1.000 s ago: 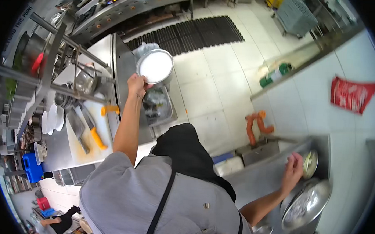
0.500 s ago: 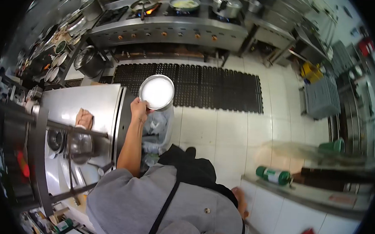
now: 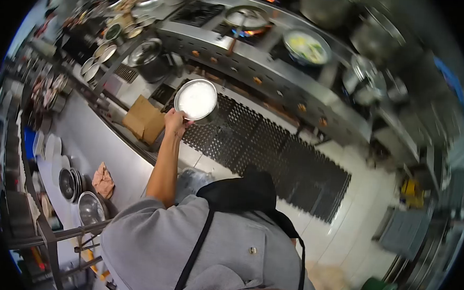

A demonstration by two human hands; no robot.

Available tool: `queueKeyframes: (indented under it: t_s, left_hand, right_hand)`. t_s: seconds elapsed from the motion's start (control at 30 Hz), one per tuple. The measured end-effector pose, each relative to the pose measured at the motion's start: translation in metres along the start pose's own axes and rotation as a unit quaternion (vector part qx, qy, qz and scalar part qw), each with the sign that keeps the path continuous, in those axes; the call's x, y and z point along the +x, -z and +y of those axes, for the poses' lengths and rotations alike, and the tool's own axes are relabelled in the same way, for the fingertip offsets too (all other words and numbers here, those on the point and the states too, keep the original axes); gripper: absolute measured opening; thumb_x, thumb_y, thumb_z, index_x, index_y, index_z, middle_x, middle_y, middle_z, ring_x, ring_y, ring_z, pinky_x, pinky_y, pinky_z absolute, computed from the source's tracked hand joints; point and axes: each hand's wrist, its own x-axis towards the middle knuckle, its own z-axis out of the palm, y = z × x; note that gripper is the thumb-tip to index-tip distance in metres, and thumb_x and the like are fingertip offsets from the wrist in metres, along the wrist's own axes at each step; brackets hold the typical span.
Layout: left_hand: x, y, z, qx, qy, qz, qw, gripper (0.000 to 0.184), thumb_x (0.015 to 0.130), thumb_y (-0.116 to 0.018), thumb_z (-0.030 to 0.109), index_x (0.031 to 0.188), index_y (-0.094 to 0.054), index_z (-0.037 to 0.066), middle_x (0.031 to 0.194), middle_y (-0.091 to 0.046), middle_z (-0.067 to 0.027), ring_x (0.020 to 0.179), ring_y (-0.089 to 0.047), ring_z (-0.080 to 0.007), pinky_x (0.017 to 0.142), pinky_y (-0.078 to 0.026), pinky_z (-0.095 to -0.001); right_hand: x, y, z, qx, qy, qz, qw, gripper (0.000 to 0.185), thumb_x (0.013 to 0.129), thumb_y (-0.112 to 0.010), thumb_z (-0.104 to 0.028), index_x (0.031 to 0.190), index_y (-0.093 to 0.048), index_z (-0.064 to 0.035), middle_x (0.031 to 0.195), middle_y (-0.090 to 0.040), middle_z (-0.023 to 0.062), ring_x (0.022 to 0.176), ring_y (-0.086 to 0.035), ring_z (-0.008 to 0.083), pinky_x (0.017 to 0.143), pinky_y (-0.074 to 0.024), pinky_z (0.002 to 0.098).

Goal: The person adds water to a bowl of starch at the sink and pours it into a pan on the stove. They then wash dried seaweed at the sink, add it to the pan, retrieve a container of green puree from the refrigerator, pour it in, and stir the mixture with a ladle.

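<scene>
My left hand (image 3: 176,122) grips the near rim of a round metal container (image 3: 196,99) with white contents. The container hangs in the air, level, over the edge of the black floor mat (image 3: 273,152). On the stove beyond stand a pan with yellow and white food (image 3: 306,46) and a frying pan (image 3: 246,17) over a flame. My right hand does not show; my own torso and apron fill the lower middle of the view.
To the left runs a metal counter (image 3: 111,149) with a pinkish cloth (image 3: 103,181), a metal bowl (image 3: 90,209) and stacked small bowls. A cardboard box (image 3: 144,119) and a large lidded pot (image 3: 148,59) stand beyond it. A grey crate (image 3: 405,233) is at the right.
The view has turned from the sink and cutting board towards the stove. My left hand still holds the container. My right hand, earlier near a small bowl by the sink, has left the view.
</scene>
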Motion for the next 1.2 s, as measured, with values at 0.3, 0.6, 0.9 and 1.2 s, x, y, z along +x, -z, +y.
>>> queueKeyframes:
  t_s: [0.3,0.6,0.9,1.2]
  left_hand:
    - [0.211,-0.012,0.117,-0.049,-0.041,0.107,0.992,0.028,0.077,-0.047,-0.008,0.104,-0.049,-0.003,0.095,-0.060,-0.0167,0.075,-0.064,-0.0289,0.046,-0.057,-0.0356]
    - [0.434,0.015,0.243,-0.047,-0.072,0.124,0.989,0.023,0.078,-0.047,-0.008,0.101,-0.048,-0.004,0.089,-0.060,-0.0161,0.067,-0.063,-0.0249,0.050,-0.058,-0.0336]
    - [0.654,-0.001,0.352,-0.054,-0.074,0.132,0.987,0.019,0.078,-0.047,-0.008,0.097,-0.049,-0.006,0.094,-0.058,-0.0170,0.075,-0.064,-0.0278,0.049,-0.060,-0.0354]
    - [0.841,-0.025,0.394,-0.119,-0.092,0.101,0.983,0.025,0.075,-0.047,-0.012,0.100,-0.044,-0.006,0.098,-0.055,-0.0208,0.074,-0.063,-0.0317,0.052,-0.060,-0.0433]
  right_hand:
    - [0.169,0.115,-0.317,0.216,0.081,0.014,0.973,0.008,0.088,-0.054,-0.014,0.093,-0.056,-0.0079,0.068,-0.056,0.0052,0.052,-0.054,0.0119,0.043,-0.0459,0.0278]
    - [0.220,0.018,-0.493,0.030,0.044,0.003,0.999,0.012,0.086,-0.049,-0.010,0.096,-0.057,-0.0075,0.065,-0.053,0.0039,0.049,-0.052,0.0141,0.039,-0.0412,0.0289]
    - [0.167,-0.055,-0.642,0.075,-0.031,0.005,0.997,0.013,0.087,-0.050,-0.012,0.097,-0.058,-0.0075,0.066,-0.055,0.0042,0.051,-0.054,0.0143,0.040,-0.0435,0.0292]
    - [0.105,-0.092,-0.695,0.081,-0.094,0.036,0.992,0.014,0.088,-0.051,-0.015,0.098,-0.058,-0.0075,0.067,-0.057,0.0045,0.053,-0.056,0.0145,0.041,-0.0458,0.0294]
